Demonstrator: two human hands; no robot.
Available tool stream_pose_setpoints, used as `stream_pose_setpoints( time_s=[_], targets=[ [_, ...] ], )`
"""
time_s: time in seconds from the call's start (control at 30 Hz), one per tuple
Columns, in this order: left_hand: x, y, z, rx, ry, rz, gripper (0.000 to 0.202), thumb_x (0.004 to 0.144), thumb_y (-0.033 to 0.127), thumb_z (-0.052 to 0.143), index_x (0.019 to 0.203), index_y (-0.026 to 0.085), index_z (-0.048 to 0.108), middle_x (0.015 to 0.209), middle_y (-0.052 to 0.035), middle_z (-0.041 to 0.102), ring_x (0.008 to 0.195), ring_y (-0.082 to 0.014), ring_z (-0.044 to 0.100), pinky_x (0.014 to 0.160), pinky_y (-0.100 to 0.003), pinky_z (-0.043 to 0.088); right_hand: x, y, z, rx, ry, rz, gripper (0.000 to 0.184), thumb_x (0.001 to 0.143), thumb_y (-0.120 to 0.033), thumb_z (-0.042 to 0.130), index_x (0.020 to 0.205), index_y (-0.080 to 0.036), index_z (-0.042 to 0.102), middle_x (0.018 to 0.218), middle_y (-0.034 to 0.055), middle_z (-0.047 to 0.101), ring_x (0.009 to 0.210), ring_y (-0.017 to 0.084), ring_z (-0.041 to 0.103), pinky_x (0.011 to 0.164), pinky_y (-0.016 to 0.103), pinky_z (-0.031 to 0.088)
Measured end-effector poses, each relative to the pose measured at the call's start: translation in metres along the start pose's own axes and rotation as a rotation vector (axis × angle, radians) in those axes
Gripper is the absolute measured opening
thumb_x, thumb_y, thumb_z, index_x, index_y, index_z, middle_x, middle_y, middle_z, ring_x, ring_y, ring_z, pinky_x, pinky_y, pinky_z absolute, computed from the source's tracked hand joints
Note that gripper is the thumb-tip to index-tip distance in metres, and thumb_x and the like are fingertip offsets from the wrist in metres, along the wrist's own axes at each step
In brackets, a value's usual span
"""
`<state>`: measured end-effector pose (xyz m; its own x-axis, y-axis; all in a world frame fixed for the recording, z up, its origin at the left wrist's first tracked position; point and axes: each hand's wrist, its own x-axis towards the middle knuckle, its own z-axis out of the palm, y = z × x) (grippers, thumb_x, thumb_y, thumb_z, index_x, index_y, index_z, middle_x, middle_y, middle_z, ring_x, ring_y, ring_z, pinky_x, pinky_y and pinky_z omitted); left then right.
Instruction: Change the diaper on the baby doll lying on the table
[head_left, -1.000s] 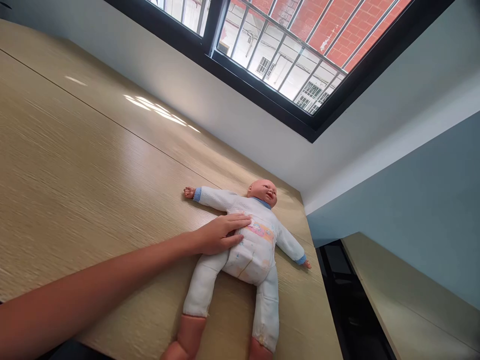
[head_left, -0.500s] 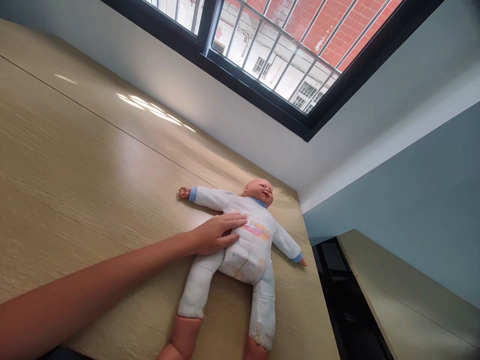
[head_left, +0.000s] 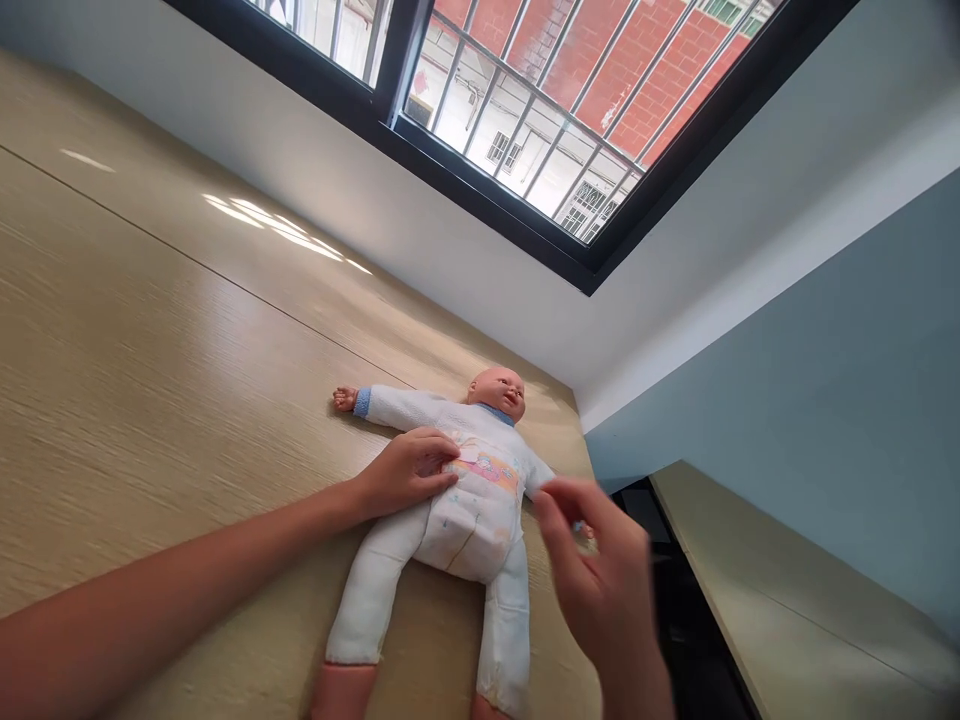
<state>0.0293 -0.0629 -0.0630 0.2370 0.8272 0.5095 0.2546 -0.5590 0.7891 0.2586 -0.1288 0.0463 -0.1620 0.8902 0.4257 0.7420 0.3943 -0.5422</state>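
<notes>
A baby doll (head_left: 495, 425) lies on its back, arms spread, in a white top with blue cuffs and white leggings. Round its middle is a white diaper (head_left: 469, 520) with a printed pink and orange front band. My left hand (head_left: 405, 472) is at the diaper's left side, its bent fingertips closed on the edge near the band, with a pale flap showing beside them. My right hand (head_left: 600, 570) is raised over the doll's arm on the right. Its fingers curl toward the thumb, but blur hides whether anything is between them.
The doll lies on a pale wooden surface (head_left: 150, 330) with a seam across it. Behind stands a white wall with a black-framed window (head_left: 480, 215) and bars outside. At right, beyond a dark gap, is another wooden surface (head_left: 787, 590).
My right hand has come into view from the lower right. The fingers of my left hand, laid out over the diaper before, are now bent at its edge. The view has shifted slightly.
</notes>
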Motion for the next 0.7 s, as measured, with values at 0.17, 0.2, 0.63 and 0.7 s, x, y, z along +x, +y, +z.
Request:
stream_pose_setpoints(
  time_s=[0.17,0.2,0.63,0.7],
  targets=[
    [0.003,0.004,-0.002,0.015,-0.043,-0.07,0.021,0.086,0.036,0.068,0.101,0.021,0.069,0.101,-0.003,0.067,0.096,-0.0197,0.06,0.085,-0.03,0.047,0.01,0.045,0.042,-0.003,-0.052,0.089,0.025,0.095,-0.04,0.054,0.082,-0.019,0.061,0.078,0.0032,0.064,0.069,0.018,0.056,0.065,0.031,0.043],
    [0.005,0.005,-0.002,0.021,-0.052,-0.1,0.022,0.086,0.038,0.067,0.099,0.02,0.068,0.1,-0.0029,0.066,0.092,-0.0192,0.06,0.082,-0.03,0.047,0.009,0.054,0.05,0.032,-0.027,0.118,0.026,0.095,-0.04,0.053,0.082,-0.019,0.06,0.077,0.0031,0.063,0.069,0.019,0.056,0.065,0.031,0.044],
    [0.022,0.004,0.018,0.332,-0.133,-0.262,0.049,0.087,0.065,0.054,0.07,0.021,0.04,0.064,0.0032,0.05,0.061,-0.0153,0.042,0.057,-0.027,0.026,0.001,0.073,0.06,0.146,0.075,0.246,0.027,0.092,-0.042,0.056,0.08,-0.019,0.06,0.078,0.0027,0.062,0.07,0.017,0.056,0.065,0.028,0.045],
    [0.024,0.004,0.018,0.333,-0.14,-0.256,0.05,0.089,0.065,0.051,0.068,0.021,0.038,0.062,0.0036,0.047,0.059,-0.0146,0.04,0.057,-0.028,0.024,0.001,0.075,0.062,0.156,0.08,0.258,0.027,0.092,-0.042,0.055,0.08,-0.019,0.06,0.079,0.0029,0.063,0.07,0.018,0.056,0.066,0.029,0.045]
  ],
)
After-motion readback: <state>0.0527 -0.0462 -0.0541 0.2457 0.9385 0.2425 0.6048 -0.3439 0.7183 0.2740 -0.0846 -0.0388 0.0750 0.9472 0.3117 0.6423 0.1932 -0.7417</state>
